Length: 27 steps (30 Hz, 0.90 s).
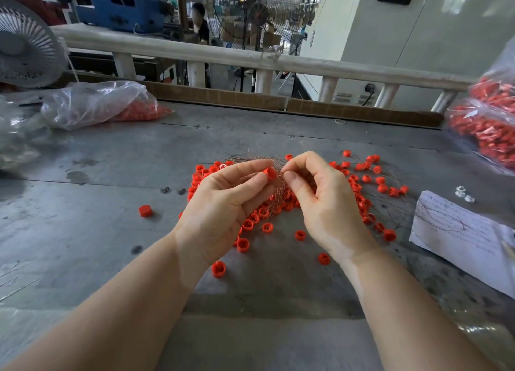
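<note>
Fingers (250, 165) of the left hand (223, 203) are clamped on a red cap (269, 173), thumb below and forefinger above, holding it above the table (111, 161) at the centre of the view. At 3 o'clock of that cap, almost touching it, the right hand (326, 203) has thumb and forefinger pressed together on a thin strand of the wire bundle (274, 195); its other fingers are curled loosely. The wire bundle hangs between the two hands and fans out towards 12 o'clock behind the fingertips. Whether the strand has entered the cap cannot be told.

Under and around both hands lies a scatter of loose caps (359, 197), thickest from 1 to 4 o'clock; the left hand and the bundle cover part of it. A lone cap (144, 210) sits closed side up at 9 o'clock, well apart from the rest. At 10 o'clock a clear bag (92, 105) lies slumped with red parts in its far end, and beyond it stands a white fan (25, 44). At 2 o'clock, on the table's edge, a second bag (485, 130) is full of red parts. At 3 o'clock lies a written sheet of paper (459, 231), with small white fittings (464, 195) just beside its upper corner. A cardboard strip (250, 97) borders the table at 12 o'clock, before a pale railing (223, 55).
</note>
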Each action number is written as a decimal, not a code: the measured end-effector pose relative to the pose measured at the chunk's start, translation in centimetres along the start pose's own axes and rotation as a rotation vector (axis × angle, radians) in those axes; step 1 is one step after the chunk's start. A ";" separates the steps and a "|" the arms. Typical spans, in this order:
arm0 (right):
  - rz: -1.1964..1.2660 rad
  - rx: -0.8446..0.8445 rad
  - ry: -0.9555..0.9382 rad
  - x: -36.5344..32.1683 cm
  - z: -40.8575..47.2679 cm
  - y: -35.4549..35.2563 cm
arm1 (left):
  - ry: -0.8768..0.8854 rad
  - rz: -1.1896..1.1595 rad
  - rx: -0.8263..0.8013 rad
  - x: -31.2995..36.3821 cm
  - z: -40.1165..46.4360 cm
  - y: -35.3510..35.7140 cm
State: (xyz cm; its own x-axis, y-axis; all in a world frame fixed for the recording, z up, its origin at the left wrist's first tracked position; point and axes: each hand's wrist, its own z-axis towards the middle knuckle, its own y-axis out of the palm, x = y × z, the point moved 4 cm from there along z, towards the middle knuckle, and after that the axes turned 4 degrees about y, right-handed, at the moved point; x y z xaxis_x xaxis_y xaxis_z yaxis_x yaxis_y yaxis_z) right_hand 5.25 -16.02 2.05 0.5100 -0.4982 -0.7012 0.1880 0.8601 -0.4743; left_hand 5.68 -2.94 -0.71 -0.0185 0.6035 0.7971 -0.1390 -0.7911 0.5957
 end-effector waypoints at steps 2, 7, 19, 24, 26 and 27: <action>0.003 0.003 0.002 0.0 0.0 -0.1 | -0.003 -0.019 0.009 0.0 0.0 -0.1; 0.000 0.008 -0.006 -0.1 -0.1 -0.1 | -0.029 0.057 0.000 -0.2 0.0 -0.2; -0.009 -0.024 -0.023 -0.3 -0.1 0.0 | -0.053 0.001 -0.004 -0.3 0.1 -0.2; -0.016 -0.011 -0.066 -0.5 -0.1 0.0 | -0.075 -0.046 0.010 -0.2 0.1 -0.2; -0.016 -0.011 -0.075 -0.4 -0.1 -0.1 | -0.077 -0.041 0.010 -0.2 0.1 -0.2; -0.016 -0.008 -0.077 -0.4 -0.1 -0.1 | -0.076 -0.032 0.012 -0.3 0.1 -0.2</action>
State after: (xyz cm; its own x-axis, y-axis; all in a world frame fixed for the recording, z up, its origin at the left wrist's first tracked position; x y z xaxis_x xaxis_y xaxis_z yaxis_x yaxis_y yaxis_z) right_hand 4.97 -15.92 2.35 0.5705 -0.5013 -0.6505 0.1897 0.8511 -0.4895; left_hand 5.80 -2.93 -1.03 0.0612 0.6198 0.7823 -0.1268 -0.7726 0.6221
